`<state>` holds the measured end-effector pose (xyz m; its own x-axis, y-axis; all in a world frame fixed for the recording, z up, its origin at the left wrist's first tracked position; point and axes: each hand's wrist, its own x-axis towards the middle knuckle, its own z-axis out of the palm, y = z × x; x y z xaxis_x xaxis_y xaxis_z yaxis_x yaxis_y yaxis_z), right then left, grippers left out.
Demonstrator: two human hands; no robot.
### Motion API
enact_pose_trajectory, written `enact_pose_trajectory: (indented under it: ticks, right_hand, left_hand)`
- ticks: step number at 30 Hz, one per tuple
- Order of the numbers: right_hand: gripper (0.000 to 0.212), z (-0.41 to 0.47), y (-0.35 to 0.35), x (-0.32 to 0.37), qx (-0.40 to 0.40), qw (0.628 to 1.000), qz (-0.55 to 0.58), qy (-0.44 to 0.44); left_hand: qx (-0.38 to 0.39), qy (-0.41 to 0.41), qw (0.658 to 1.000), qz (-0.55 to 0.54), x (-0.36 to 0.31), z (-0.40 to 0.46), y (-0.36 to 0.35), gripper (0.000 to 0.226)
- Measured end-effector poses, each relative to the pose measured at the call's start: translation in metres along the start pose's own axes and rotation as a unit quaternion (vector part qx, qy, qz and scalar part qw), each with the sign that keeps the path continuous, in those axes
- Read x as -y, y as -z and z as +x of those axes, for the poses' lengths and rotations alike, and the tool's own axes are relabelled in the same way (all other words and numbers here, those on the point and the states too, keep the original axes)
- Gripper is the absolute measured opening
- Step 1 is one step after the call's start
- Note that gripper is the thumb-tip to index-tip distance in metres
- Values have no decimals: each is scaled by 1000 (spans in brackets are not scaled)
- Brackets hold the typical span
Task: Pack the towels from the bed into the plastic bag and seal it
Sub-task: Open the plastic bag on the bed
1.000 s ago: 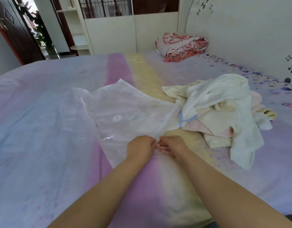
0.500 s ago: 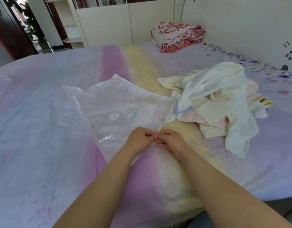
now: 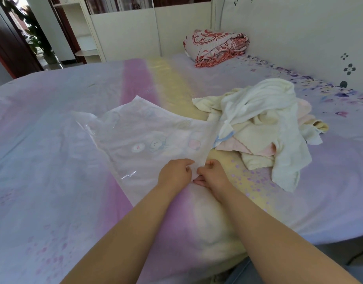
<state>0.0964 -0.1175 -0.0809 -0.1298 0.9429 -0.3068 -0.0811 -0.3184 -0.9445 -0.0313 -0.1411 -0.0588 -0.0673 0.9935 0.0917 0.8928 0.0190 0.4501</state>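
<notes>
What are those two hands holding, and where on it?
Both the left hand and right hand pinch the near edge of the translucent printed plastic bag, side by side, with the bag lying flat on the bed.

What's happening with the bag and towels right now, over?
Both hands, left and right, pinching the bag's near edge. Bag flat on the bed, empty. Towels heaped beside it, unpacked. Nothing in the way.

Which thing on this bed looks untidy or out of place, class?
The towels lie in a crumpled heap on the bed, unfolded, beside the flat plastic bag. Both hands, left and right, pinch the bag's near edge. Nothing looks spilled or damaged.
</notes>
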Motion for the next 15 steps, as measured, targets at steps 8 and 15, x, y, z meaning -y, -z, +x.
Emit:
enact_pose_trajectory:
  ticks: [8, 15]
  right_hand:
    - [14, -7, -1, -1, -53, 998, -18, -6]
    - [14, -6, 10, 6, -75, 996, 11, -44]
  left_hand:
    - [-282, 109, 923, -239, 6, 26, 80, 41]
    - [-444, 105, 809, -371, 7, 33, 164, 27]
